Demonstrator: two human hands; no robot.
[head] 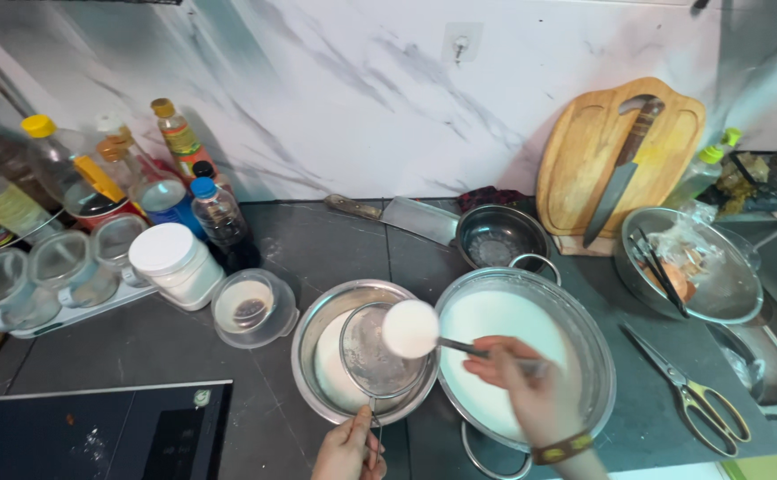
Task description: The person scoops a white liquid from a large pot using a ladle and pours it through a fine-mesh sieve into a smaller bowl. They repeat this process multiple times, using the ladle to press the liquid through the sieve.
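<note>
Ladle (410,328): round bowl full of white liquid, held above the sieve; its handle runs from the bowl rightward and slightly down to the right hand (526,387), long axis nearly level across the view. Right hand closed around the handle end, fingers wrapped on it, over the big pot; a band sits on the wrist.

Sieve (378,351): round wire mesh, resting over the steel bowl; its handle points toward the bottom edge of the view, to the left hand (348,449), which pinches it closed.

Steel bowl (317,320): under the sieve, holds white liquid.

Big pot (584,329): steel, with loop handles, just right of the bowl and touching it; filled with white liquid.

Small pan (499,236): behind the pot, contents unclear.

Metal basin (726,293): far right, holds chopsticks and scraps.

Scissors (690,391): lying on the dark counter (317,240), right of the pot.

Cutting board (584,151): leaning on the wall, a knife (619,178) propped against it.

Bottles and jars (139,204): grouped at the left.
</note>
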